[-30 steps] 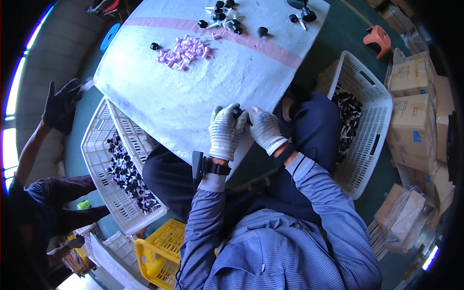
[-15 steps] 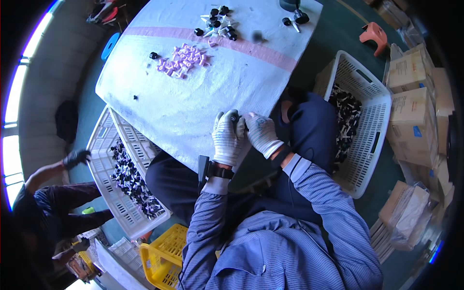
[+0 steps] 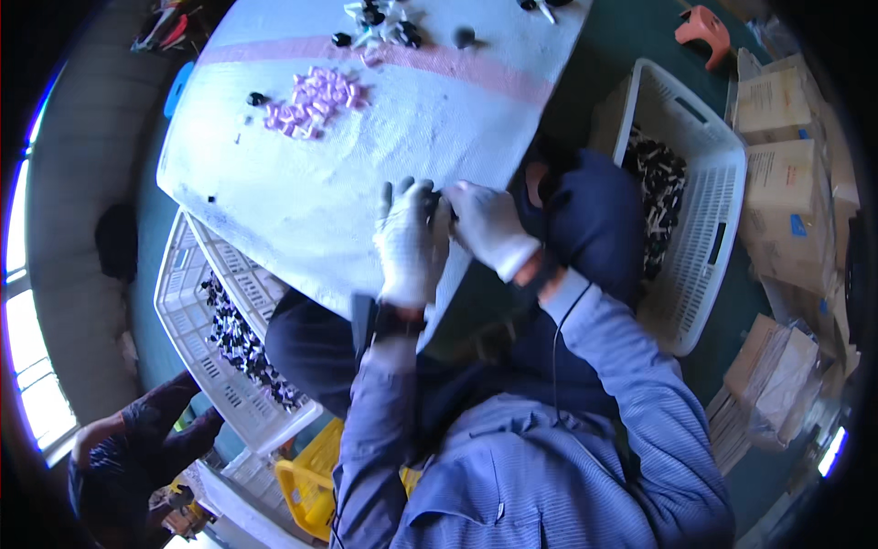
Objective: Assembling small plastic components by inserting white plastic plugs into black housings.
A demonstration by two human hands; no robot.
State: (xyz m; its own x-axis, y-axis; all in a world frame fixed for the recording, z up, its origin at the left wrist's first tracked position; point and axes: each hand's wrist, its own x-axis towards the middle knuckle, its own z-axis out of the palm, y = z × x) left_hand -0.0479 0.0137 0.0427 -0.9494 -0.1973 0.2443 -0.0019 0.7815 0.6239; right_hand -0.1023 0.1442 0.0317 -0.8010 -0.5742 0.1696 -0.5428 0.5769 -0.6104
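My left hand [image 3: 404,242], in a white knit glove, is closed around a small black knob-like part [image 3: 436,198] over the near end of the white-covered table [image 3: 366,174]. My right hand [image 3: 489,227], gloved the same way, has its fingertips pinched together against that part from the right. Whatever lies inside the right pinch is hidden, and motion smears both hands a little. Beyond them lies a pile of small pink sleeve-like pieces [image 3: 315,101]. Farther back are several black knobs [image 3: 402,35] mixed with white pieces.
At the left, a white crate [image 3: 242,389] contains black and white parts; another white crate [image 3: 704,229] with similar parts stands at the right. A yellow basket [image 3: 306,485] is below left. Cardboard boxes [image 3: 782,197] line the right. Another person [image 3: 128,457] is at lower left.
The view has shifted, so table and piles sit higher and farther left. My hands stay together at the black part, now blurred. The other person's outstretched arm has drawn back.
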